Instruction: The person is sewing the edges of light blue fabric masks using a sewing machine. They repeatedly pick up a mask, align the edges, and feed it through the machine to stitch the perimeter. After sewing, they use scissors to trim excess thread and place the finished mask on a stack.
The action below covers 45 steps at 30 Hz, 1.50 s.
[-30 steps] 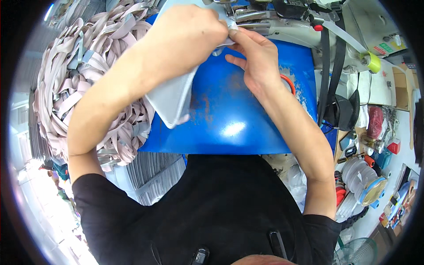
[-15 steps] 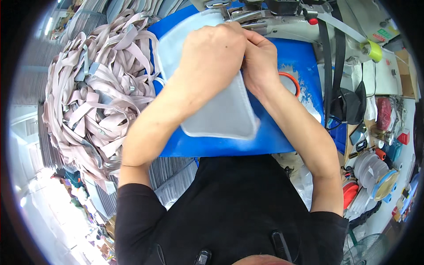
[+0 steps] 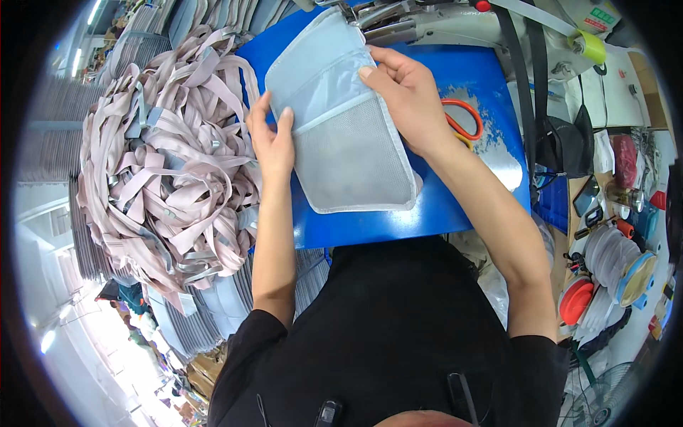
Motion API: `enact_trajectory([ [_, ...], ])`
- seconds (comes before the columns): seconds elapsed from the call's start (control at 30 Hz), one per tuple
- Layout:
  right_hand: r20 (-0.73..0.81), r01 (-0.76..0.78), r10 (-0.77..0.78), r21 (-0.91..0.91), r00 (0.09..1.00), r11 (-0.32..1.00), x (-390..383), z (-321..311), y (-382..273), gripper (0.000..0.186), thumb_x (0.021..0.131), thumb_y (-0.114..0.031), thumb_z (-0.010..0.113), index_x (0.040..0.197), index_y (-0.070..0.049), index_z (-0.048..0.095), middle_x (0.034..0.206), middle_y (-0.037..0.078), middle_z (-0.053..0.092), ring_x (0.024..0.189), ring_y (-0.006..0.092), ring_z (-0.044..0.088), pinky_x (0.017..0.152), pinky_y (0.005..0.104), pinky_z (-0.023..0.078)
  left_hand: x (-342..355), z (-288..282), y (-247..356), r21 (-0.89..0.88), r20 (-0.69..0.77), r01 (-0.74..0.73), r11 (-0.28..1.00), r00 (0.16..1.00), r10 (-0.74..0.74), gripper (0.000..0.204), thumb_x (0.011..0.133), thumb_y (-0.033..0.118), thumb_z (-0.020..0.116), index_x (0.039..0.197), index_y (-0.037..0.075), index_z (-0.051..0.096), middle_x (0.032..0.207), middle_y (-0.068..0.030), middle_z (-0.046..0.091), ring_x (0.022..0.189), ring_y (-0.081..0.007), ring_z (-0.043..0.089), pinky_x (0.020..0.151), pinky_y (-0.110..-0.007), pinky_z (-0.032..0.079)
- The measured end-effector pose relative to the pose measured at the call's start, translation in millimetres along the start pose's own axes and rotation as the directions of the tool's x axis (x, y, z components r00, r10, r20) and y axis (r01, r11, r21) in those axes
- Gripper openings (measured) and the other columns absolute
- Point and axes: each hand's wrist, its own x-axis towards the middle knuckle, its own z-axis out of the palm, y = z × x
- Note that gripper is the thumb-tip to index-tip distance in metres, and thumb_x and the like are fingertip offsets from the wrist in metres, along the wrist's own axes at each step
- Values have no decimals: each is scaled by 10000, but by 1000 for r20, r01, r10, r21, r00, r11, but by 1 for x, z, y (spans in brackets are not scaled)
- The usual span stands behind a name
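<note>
The fingers of the right hand [image 3: 409,96] are clamped on the right edge of the pouch [image 3: 356,160], its thumb on the front face. At the opposite edge, the fingers and thumb of the left hand [image 3: 270,146] are apart; how firmly they touch, I cannot tell.

The pouch is tilted over the blue tabletop [image 3: 466,70], its top near the metal parts of the machine [image 3: 455,28]; whether they touch is unclear. It looks light and soft: clear film above, mesh below, within a stitched grey border. The film may slide or crease and the mesh could snag, so the firmer border seems the best hold, one hand to each side.

No label or writing shows on the pouch. A green and red sticker [image 3: 602,16] on the machine bears marks too small to read.

Farther out are an orange-handled tool [image 3: 474,112], right, and heaped pink straps [image 3: 167,171], left.
</note>
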Motion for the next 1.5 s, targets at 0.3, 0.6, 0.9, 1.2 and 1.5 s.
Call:
enact_trajectory([
  [0.3, 25, -28, 24, 180, 999, 983, -9, 12, -16, 475, 1016, -103, 583, 1468, 27, 516, 1044, 69, 721, 894, 86, 682, 785, 252, 556, -7, -35, 56, 15, 41, -64, 998, 997, 63, 560, 889, 101, 748, 1424, 84, 583, 1451, -151, 542, 1243, -233, 563, 958, -351, 487],
  [0.6, -6, -68, 73, 299, 997, 952, -10, 18, -29, 480, 1005, -69, 559, 1470, 37, 502, 1070, 75, 711, 909, 93, 678, 773, 253, 554, 35, -13, 133, -33, 265, -485, 874, 839, 475, 385, 934, 63, 664, 1319, 69, 680, 1443, -156, 568, 1287, -302, 571, 1092, -434, 441],
  [0.9, -31, -80, 93, 291, 995, 953, -4, 14, -30, 476, 997, -89, 602, 1429, 89, 509, 1049, 65, 706, 877, 88, 673, 750, 244, 548, 58, 8, 146, 15, 348, -623, 782, 736, 580, 328, 944, 93, 624, 1260, 84, 711, 1311, -145, 622, 1144, -339, 601, 989, -435, 473],
  [1.2, -116, -95, 115, 171, 986, 981, -4, 12, -28, 460, 1000, -138, 614, 1391, 93, 543, 1061, 94, 707, 934, 114, 677, 801, 268, 548, 72, 8, 163, 88, 455, -623, 777, 719, 525, 334, 959, 124, 614, 1280, 113, 707, 1206, -137, 627, 1086, -329, 600, 941, -422, 477],
  [1.5, -107, -97, 118, 180, 987, 979, 15, 6, -20, 376, 1004, -194, 633, 1279, 62, 633, 1084, 106, 716, 937, 133, 684, 814, 275, 546, 41, -6, 65, 287, -37, -343, 894, 929, 368, 410, 948, 170, 684, 1356, 153, 663, 1319, -151, 639, 1120, -318, 656, 962, -444, 510],
])
